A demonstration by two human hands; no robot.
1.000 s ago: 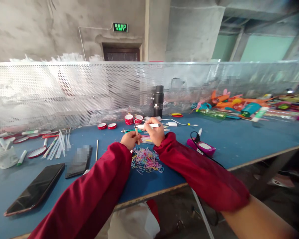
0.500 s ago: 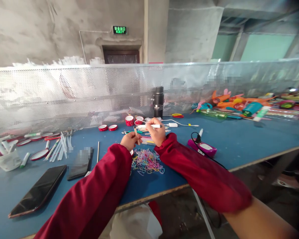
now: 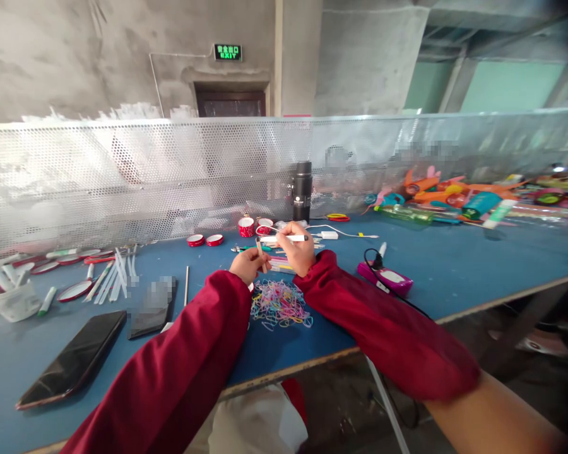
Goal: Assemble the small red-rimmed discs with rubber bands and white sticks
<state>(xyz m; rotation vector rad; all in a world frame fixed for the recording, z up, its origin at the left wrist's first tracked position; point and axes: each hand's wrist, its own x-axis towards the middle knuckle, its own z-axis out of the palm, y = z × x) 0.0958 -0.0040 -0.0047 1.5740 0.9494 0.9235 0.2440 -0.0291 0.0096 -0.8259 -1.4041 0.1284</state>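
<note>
My left hand [image 3: 247, 266] is closed on a short flat wooden stick [image 3: 260, 247], held nearly upright. In my right hand [image 3: 297, 250] is a white marker pen [image 3: 291, 238] with a dark end, lying almost level. Its left end is at the upper part of the stick; whether the two touch I cannot tell. Below both hands lies a heap of colourful rubber bands [image 3: 281, 304]. Several pastel sticks [image 3: 280, 265] lie on the blue table [image 3: 435, 271] just behind the heap, partly hidden by my hands.
Two phones [image 3: 73, 359] and a tub of markers [image 3: 14, 301] are at the left. Red tape rolls [image 3: 246, 226] and a black flask [image 3: 302, 192] stand at the back. To the right lie a purple case [image 3: 387, 279] with a black cable and a pile of orange items [image 3: 454, 192].
The view has shifted very slightly. Both hands keep almost the same pose, with the marker pen still at the upper part of the wooden stick.
</note>
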